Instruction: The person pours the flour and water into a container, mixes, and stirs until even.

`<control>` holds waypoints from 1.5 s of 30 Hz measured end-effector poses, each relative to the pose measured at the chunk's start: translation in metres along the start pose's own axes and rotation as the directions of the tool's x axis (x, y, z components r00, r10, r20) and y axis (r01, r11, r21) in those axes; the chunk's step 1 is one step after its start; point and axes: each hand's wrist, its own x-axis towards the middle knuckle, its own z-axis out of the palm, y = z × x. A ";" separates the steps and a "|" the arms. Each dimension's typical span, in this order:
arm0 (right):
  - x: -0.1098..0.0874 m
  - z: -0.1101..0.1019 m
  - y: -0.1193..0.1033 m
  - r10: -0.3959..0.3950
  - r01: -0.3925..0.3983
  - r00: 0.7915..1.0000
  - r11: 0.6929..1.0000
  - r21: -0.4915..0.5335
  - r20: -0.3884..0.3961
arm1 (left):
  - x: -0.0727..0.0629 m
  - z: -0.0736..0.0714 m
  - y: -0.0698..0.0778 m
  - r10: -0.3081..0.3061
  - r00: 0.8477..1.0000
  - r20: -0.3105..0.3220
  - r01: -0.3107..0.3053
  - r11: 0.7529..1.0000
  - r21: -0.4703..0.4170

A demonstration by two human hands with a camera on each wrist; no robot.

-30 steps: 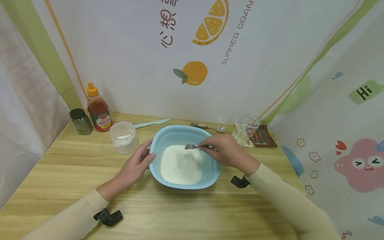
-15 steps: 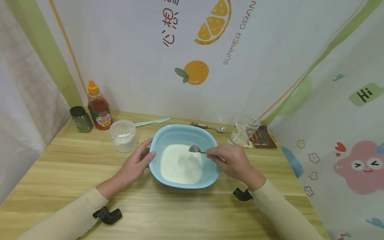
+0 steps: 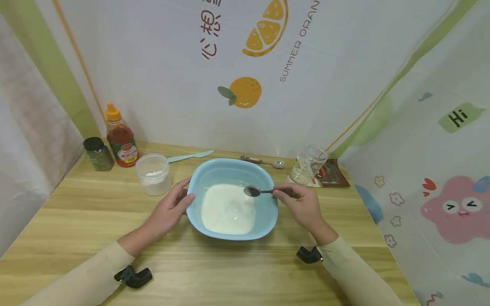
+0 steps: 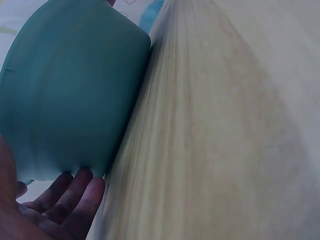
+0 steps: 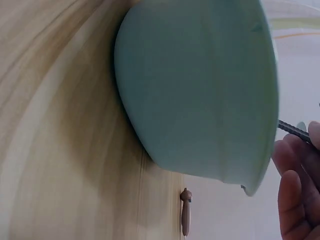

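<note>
A light blue plastic basin (image 3: 232,169) with white contents (image 3: 226,210) stands on the wooden table; powder or liquid, I cannot tell. My left hand (image 3: 170,208) grips its left side, thumb over the rim. In the left wrist view several fingertips (image 4: 84,192) press the basin's outer wall (image 4: 75,90). With thumb and fingers my right hand (image 3: 304,208) pinches a small spoon (image 3: 265,191) by its brown handle at the right rim. The spoon's head hangs over the white contents. The right wrist view shows its stem (image 5: 294,130) beyond the basin's rim.
Behind on the left stand a dark-lidded jar (image 3: 99,157), a red sauce bottle (image 3: 123,146) and a clear tub (image 3: 154,180) with white powder. A pale knife (image 3: 191,156), a second spoon (image 3: 264,162), clear containers (image 3: 317,159) and a brown packet (image 3: 334,173) lie along the back.
My right hand has drawn back to the right, from over the basin to its right rim, taking the spoon along. The left hand keeps its hold.
</note>
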 end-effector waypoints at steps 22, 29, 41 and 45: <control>-0.041 -0.065 0.030 0.035 -0.081 0.984 0.963 -0.256 -0.177 | -0.026 -0.041 0.016 -0.042 0.999 0.007 0.039 0.966 0.256; -0.050 -0.063 0.055 -0.261 0.230 0.965 0.784 -0.577 0.030 | -0.026 -0.038 0.017 -0.045 0.999 0.011 0.038 0.929 0.369; -0.064 -0.061 0.053 -0.364 0.463 0.885 0.617 -0.636 0.291 | -0.029 -0.035 0.020 0.016 0.997 0.069 -0.044 0.905 0.424; -0.070 -0.061 0.054 -0.327 0.474 0.880 0.600 -0.644 0.343 | -0.032 -0.032 0.020 0.037 0.995 0.093 -0.082 0.839 0.539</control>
